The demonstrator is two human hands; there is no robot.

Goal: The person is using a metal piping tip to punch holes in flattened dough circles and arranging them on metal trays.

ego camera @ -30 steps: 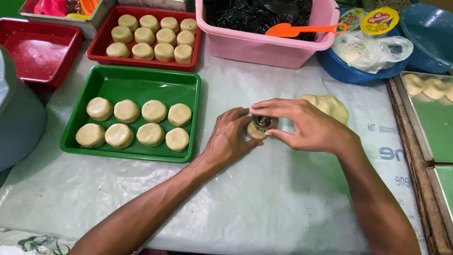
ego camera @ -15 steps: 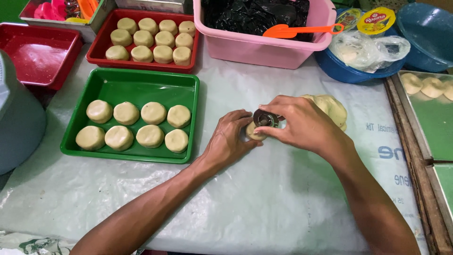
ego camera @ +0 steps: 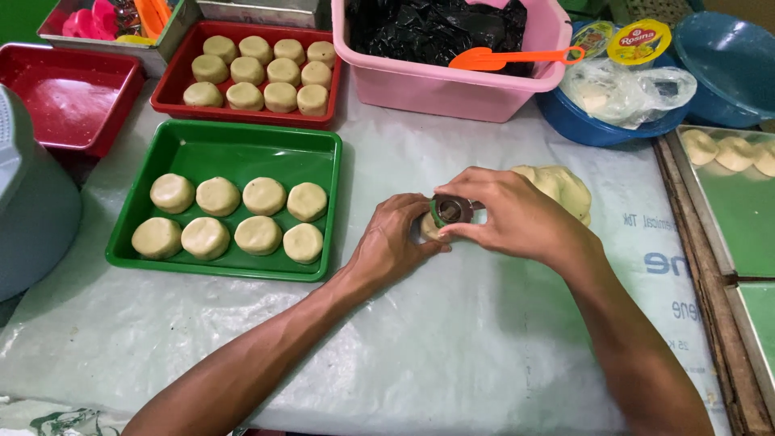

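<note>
My left hand cups a small piece of pale dough on the plastic-covered table. Over that dough, my right hand pinches a small round metal cutter ring. Behind my right hand lies a larger lump of dough. To the left, a green tray carries several round dough pucks in two rows.
A red tray with several pucks stands behind the green one, and an empty red tray at far left. A pink tub of black filling with an orange scoop, blue bowls, and metal trays at the right.
The metal ring has tilted and shifted slightly as my right hand presses it against the dough; both hands stay at the same spot on the table.
</note>
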